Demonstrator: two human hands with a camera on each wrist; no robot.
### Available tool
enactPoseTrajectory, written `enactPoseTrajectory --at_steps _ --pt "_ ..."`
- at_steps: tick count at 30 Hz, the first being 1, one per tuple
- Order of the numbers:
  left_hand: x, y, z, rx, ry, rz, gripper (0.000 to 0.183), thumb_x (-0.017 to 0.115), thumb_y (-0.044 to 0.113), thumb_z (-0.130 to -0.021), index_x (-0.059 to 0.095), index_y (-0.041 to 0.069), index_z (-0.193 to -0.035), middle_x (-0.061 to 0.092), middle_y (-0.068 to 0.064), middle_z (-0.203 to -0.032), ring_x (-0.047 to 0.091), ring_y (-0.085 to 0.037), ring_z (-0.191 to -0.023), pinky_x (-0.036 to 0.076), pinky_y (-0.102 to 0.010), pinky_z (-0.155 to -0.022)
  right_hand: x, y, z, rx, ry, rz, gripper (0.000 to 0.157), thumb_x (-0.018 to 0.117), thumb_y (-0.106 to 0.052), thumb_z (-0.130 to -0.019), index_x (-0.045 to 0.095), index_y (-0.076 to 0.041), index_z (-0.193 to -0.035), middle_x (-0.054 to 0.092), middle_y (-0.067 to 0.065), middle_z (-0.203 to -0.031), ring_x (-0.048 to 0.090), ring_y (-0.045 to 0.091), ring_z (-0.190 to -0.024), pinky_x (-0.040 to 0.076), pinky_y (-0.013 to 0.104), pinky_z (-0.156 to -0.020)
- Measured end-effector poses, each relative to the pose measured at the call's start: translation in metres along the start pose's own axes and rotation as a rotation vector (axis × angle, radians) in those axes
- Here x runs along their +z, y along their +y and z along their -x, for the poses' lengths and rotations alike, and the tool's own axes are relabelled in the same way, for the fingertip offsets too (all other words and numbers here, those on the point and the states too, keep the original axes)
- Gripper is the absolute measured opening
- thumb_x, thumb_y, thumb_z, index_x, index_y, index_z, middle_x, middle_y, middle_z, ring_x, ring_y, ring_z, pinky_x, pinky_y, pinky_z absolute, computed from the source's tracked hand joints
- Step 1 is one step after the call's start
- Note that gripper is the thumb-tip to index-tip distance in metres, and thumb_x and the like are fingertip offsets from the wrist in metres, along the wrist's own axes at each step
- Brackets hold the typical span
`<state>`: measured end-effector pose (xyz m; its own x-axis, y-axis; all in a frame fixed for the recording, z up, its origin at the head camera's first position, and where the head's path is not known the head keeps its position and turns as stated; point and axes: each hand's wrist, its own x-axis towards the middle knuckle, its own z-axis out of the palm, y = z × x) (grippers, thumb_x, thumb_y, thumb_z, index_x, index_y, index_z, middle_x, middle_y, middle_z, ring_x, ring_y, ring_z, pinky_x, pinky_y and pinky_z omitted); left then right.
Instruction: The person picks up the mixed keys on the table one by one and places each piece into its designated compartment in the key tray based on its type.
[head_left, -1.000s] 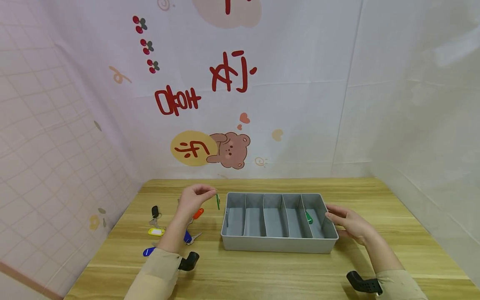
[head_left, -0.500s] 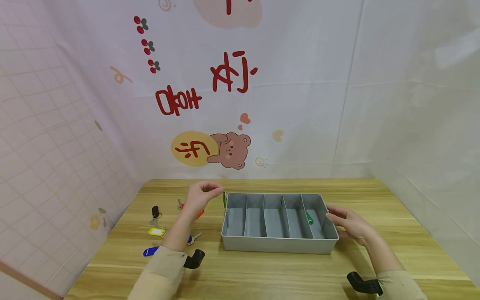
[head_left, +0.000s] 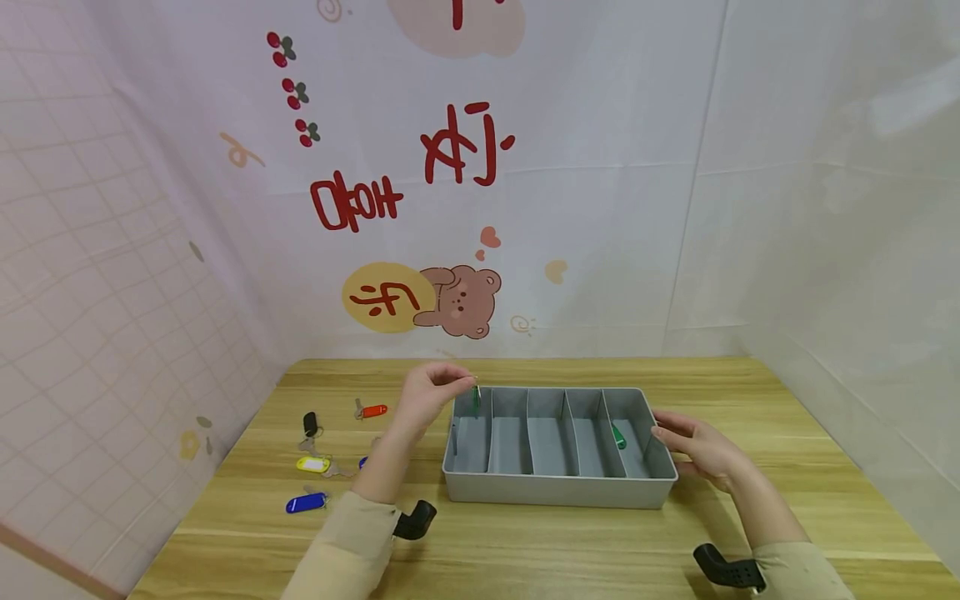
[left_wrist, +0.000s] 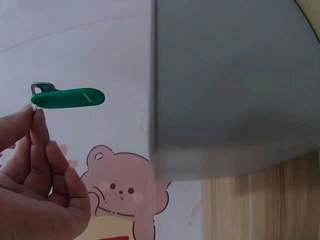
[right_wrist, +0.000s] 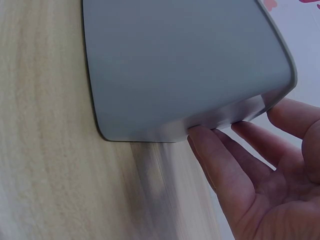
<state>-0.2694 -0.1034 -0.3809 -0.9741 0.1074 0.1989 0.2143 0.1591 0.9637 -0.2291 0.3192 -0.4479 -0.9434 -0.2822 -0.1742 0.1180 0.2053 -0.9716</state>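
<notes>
My left hand (head_left: 426,402) pinches the metal ring of a key with a green tag (left_wrist: 70,98). In the head view the tag hangs over the leftmost compartment of a grey divided box (head_left: 562,490); part of the key shows behind the tag in the left wrist view. Against the box's right end rests my right hand (head_left: 701,448), fingers extended. Its fingertips (right_wrist: 200,132) touch the outer wall, with the thumb up at the rim. A second green key tag (head_left: 618,436) leans in the rightmost compartment.
Left of the box on the wooden table (head_left: 570,550) lie keys with a red tag (head_left: 373,411), a black fob (head_left: 310,423), a yellow tag (head_left: 311,465) and a blue tag (head_left: 305,503). Another blue tag (head_left: 363,462) is mostly hidden by the left forearm. A printed cloth (head_left: 600,208) hangs behind.
My left hand has moved right with the green-tagged key, from beside the box to over its leftmost compartment, uncovering the red tag. The right hand and the box have stayed put.
</notes>
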Motion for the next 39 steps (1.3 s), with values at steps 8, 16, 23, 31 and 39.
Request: enactPoseTrajectory --at_steps 8,16,23,31,39 --pt "0.019 0.005 0.002 0.014 -0.038 -0.028 0.013 0.078 0.01 -0.086 0.076 0.0 -0.094 0.07 -0.004 -0.09 0.059 -0.015 -0.08 0.049 -0.03 -0.073 0.0 0.0 -0.001 -0.009 -0.009 -0.002 0.069 0.052 -0.022 -0.105 0.015 0.013 -0.152 0.021 0.037 -0.152 0.052 0.028 -0.123 0.054 0.043 -0.088" --pt "0.035 0.011 0.001 0.02 -0.083 -0.012 0.014 0.074 0.001 -0.087 0.072 -0.01 -0.096 0.071 -0.01 -0.091 0.058 -0.011 -0.077 0.049 -0.027 -0.072 0.0 0.001 -0.001 -0.006 -0.01 -0.005 0.069 0.052 -0.022 -0.105 0.015 0.012 -0.152 0.019 0.037 -0.153 0.051 0.029 -0.124 0.054 0.043 -0.089" --pt "0.047 0.011 0.002 0.043 -0.105 0.029 0.014 0.076 0.002 -0.086 0.073 -0.008 -0.095 0.071 -0.007 -0.09 0.059 -0.01 -0.076 0.048 -0.026 -0.071 -0.001 0.001 -0.001 -0.002 -0.008 -0.014 0.069 0.052 -0.022 -0.105 0.015 0.012 -0.152 0.021 0.037 -0.152 0.054 0.026 -0.12 0.054 0.043 -0.088" --pt "0.061 0.014 0.004 0.058 -0.135 0.035 0.014 0.078 0.006 -0.085 0.075 -0.004 -0.094 0.071 -0.005 -0.088 0.06 -0.011 -0.075 0.049 -0.027 -0.068 -0.001 0.0 0.0 -0.001 -0.003 -0.011 0.069 0.053 -0.021 -0.105 0.015 0.013 -0.152 0.021 0.037 -0.152 0.054 0.026 -0.12 0.054 0.043 -0.088" --pt "0.077 0.024 0.006 0.055 -0.201 0.04 0.015 0.075 0.003 -0.086 0.073 -0.009 -0.096 0.071 -0.013 -0.092 0.058 -0.007 -0.074 0.048 -0.025 -0.068 -0.001 -0.001 0.0 0.004 -0.004 -0.009 0.069 0.052 -0.022 -0.105 0.015 0.012 -0.152 0.021 0.037 -0.152 0.053 0.029 -0.122 0.054 0.043 -0.088"
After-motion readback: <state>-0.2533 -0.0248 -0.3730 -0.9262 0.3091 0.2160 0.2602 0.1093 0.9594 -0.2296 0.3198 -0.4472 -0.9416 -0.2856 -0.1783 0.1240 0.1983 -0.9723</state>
